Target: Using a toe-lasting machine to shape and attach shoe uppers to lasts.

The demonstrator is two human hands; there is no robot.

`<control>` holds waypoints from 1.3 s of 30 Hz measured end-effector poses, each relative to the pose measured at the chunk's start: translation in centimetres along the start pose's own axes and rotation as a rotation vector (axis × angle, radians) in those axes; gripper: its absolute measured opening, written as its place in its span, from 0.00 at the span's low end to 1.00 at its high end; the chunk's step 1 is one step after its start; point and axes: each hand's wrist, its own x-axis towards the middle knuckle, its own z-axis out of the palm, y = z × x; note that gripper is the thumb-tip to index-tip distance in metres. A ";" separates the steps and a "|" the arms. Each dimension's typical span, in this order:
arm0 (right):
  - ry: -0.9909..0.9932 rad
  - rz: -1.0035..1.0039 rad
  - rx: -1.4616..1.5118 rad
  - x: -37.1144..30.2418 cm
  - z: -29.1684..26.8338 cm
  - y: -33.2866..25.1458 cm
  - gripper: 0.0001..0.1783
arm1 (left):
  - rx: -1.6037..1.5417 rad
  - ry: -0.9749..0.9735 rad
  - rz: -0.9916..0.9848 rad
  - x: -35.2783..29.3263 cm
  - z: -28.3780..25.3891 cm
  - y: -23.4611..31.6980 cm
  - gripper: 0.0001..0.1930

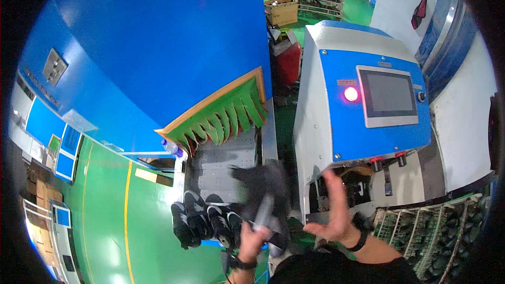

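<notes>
My left hand (252, 241) is closed on a dark shoe (268, 200), smeared by motion, with a pale strip along it. Just left of that hand, several black shoes with white trim (195, 215) stand side by side at the near end of a grey conveyor belt (221, 160). My right hand (336, 215) is raised with thumb and fingers spread, nothing in it. It hovers before the dark opening below the blue control panel (347, 142) of a machine.
Green strips (226, 121) hang over the conveyor from a big blue housing (184, 31). The panel carries a screen (390, 97) and a lit red button (351, 93). At lower right stands a wire rack (415, 236) of dark items. Left lies green floor (108, 215) with yellow lines.
</notes>
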 end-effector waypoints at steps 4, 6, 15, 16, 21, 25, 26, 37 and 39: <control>-0.242 0.417 0.886 -5.3 -1.4 3.4 0.61 | -0.073 -0.361 0.308 -8.4 7.8 1.5 0.52; -0.231 0.694 0.896 -7.4 -3.7 4.8 0.52 | -0.029 -0.526 0.084 -7.3 8.3 0.4 0.44; -0.152 0.955 1.223 -17.6 -10.3 3.7 0.23 | 0.237 -0.723 -0.189 -7.5 13.9 -7.4 0.17; -0.343 1.218 1.760 -17.4 -10.7 5.3 0.28 | 0.412 -0.766 -0.233 -7.8 15.1 -8.4 0.11; 0.405 0.650 0.644 -28.3 -13.0 12.1 0.37 | 0.304 -1.033 -0.281 -11.8 18.7 -6.4 0.16; 0.263 0.692 0.569 -20.1 -17.2 10.9 0.45 | 0.273 -0.788 -0.275 -11.8 16.7 -5.6 0.15; 0.200 0.596 0.353 -18.2 -17.5 10.2 0.47 | 0.282 -0.599 -0.286 -10.6 16.4 -6.6 0.15; -0.140 0.528 -0.652 -8.2 -10.9 9.6 0.50 | -0.058 -0.366 -0.452 -2.9 16.9 -10.8 0.10; -0.182 0.645 -0.771 -7.6 -9.4 9.5 0.49 | -0.083 -0.378 -0.485 -2.2 16.4 -11.3 0.11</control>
